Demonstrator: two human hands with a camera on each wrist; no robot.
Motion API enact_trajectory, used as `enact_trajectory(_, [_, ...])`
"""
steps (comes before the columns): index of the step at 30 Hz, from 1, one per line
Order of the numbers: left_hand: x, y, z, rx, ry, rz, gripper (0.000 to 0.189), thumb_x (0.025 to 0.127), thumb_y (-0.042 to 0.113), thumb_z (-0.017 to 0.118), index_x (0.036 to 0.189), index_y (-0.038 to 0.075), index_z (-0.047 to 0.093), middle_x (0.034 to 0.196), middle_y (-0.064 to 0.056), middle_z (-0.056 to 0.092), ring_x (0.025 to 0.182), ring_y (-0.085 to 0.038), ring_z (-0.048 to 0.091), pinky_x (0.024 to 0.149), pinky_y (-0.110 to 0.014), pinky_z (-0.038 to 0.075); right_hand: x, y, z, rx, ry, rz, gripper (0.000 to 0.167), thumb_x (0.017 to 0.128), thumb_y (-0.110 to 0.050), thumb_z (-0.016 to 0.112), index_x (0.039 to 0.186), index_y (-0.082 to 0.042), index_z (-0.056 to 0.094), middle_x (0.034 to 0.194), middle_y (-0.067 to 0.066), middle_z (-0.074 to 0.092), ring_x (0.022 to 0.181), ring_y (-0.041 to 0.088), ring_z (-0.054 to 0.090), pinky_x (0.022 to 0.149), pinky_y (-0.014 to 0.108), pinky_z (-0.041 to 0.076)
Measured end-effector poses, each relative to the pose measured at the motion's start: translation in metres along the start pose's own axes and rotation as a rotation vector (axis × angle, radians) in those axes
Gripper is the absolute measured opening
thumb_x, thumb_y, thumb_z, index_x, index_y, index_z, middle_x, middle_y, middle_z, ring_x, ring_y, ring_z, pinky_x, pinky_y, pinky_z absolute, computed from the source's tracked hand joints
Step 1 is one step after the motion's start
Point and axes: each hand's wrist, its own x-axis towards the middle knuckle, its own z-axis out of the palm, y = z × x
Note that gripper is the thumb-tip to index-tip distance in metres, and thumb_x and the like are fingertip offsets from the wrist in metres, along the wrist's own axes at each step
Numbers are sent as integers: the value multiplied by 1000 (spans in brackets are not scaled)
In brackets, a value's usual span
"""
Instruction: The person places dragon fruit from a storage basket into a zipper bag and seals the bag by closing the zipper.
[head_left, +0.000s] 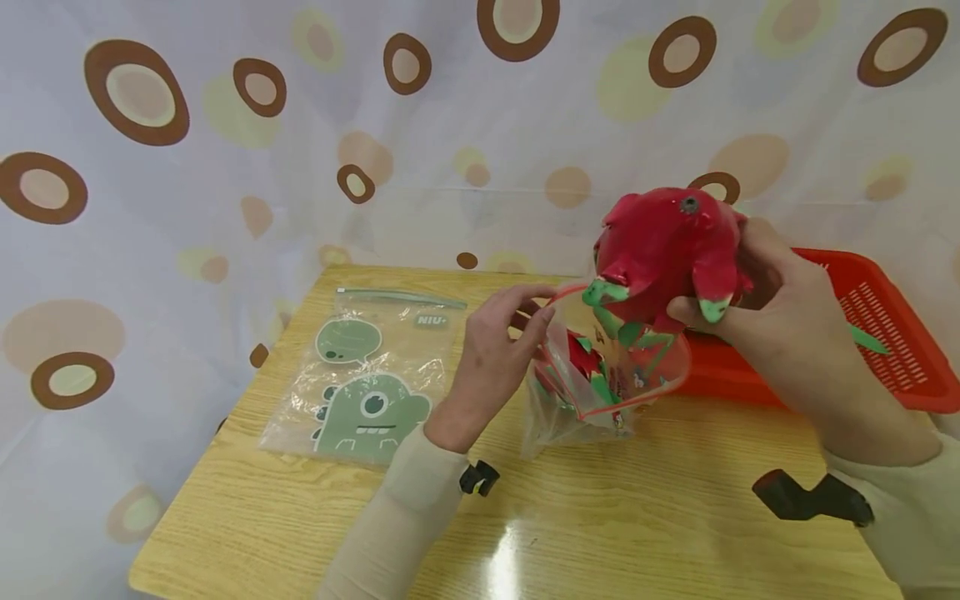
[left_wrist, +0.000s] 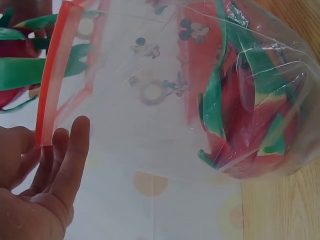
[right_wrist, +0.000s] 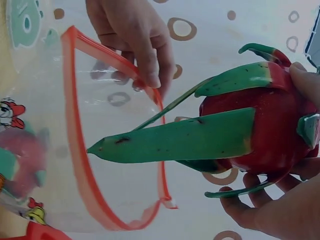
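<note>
My right hand [head_left: 806, 333] grips a red dragon fruit [head_left: 660, 246] with green-tipped scales. It is held above the mouth of a clear zip bag [head_left: 551, 429], and its long green tips [right_wrist: 175, 140] point into the red-edged opening in the right wrist view. My left hand [head_left: 491, 354] pinches the bag's red zip edge [left_wrist: 52, 75], and the mouth stands wide apart. Another dragon fruit [left_wrist: 250, 130] lies at the bottom of the bag, seen through the plastic with its cartoon prints.
A second clear zip bag [head_left: 360, 400] with a green monster print lies flat on the wooden table [head_left: 615, 517] at left. A red basket [head_left: 900, 325] stands at right, partly behind my right arm, with a green tip showing in it. A spotted curtain [head_left: 450, 108] hangs behind.
</note>
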Motion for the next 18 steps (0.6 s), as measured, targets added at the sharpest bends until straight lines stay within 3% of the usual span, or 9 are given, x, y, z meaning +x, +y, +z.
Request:
enact_trajectory(4, [1,0,0,51,0,10,20,99,20,61,117,11,67,90,-4,66,73,-12,67,63,-16,56,-2,9,5,-129,-20,47,65,91,-16,72,147,-30,43,136,-3,53,114,14,55,78,12,55])
enact_trajectory(13, [3,2,0,63,-14,-8,19,98,18,61,115,9,66,88,-4,65,69,-8,65,58,-15,55,-3,29,13,-182,-61,162,68,90,-30,73,149,-35,39,140,-2,52,114,15,52,75,15,56])
enact_trajectory(18, [5,4,0,116,-18,12,20,97,14,61,116,7,65,85,-3,66,66,-8,65,58,-14,52,-6,34,15,-237,-76,161,69,91,-34,72,151,-30,38,140,5,55,112,16,57,74,14,55])
